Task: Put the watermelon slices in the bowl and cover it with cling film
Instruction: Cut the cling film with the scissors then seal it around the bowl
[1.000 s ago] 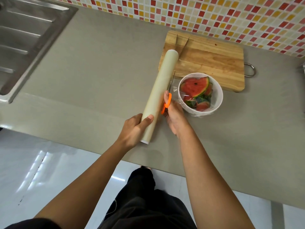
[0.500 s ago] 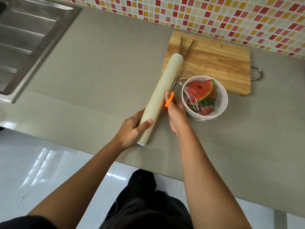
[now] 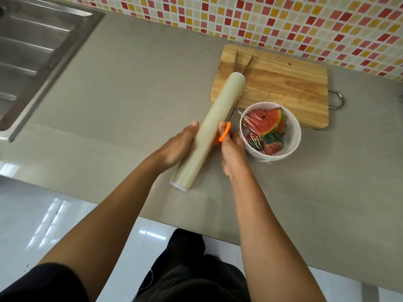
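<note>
A white bowl (image 3: pixel 292 136) on the grey counter holds several watermelon slices (image 3: pixel 265 119) under a sheet of cling film (image 3: pixel 250 125). To its left lies the long cling film roll (image 3: pixel 214 125), slanting up onto the chopping board. My left hand (image 3: pixel 176 147) rests against the roll's left side with straight fingers. My right hand (image 3: pixel 232 149) grips orange-handled scissors (image 3: pixel 224 131) between the roll and the bowl, blades pointing away along the roll.
A wooden chopping board (image 3: pixel 283 83) with a metal loop handle lies behind the bowl, with metal tongs (image 3: pixel 242 62) on its left end. A steel sink (image 3: pixel 32 57) fills the far left. A tiled wall (image 3: pixel 283 22) backs the counter. The counter's front edge is near me.
My left hand has slid up the roll and its grip has loosened to flat fingers against the side. The film now lies crumpled over the bowl. The scissors moved slightly forward.
</note>
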Action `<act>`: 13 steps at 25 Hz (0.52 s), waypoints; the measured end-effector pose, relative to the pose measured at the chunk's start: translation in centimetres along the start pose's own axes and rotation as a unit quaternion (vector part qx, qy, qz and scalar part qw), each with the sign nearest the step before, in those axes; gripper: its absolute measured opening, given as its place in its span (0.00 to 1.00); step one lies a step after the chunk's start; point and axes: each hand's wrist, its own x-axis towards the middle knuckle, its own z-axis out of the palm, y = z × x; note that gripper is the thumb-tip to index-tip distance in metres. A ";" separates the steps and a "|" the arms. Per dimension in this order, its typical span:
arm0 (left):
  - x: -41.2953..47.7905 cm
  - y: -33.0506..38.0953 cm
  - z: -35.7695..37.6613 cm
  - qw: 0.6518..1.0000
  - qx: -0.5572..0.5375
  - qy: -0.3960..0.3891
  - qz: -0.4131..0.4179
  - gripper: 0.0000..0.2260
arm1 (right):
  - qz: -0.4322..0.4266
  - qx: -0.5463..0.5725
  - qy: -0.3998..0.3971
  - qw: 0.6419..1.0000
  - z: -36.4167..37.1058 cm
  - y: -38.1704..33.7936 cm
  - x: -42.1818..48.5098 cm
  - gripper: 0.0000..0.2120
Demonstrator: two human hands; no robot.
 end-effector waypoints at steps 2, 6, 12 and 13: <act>2.2 1.8 0.2 0.994 0.009 0.105 0.004 0.27 | -0.006 0.020 -0.008 1.000 0.0 0.1 0.0 0.09; 5.6 4.3 0.6 0.997 -0.017 0.077 0.005 0.22 | -0.019 0.029 -0.035 0.999 -0.4 0.5 0.2 0.10; 5.9 3.5 0.5 0.995 -0.076 0.064 0.023 0.16 | -0.038 0.046 -0.030 0.998 0.0 0.7 0.0 0.08; 5.8 3.4 0.4 0.994 -0.079 0.067 0.023 0.16 | -0.041 0.055 -0.028 0.997 0.2 0.7 0.0 0.06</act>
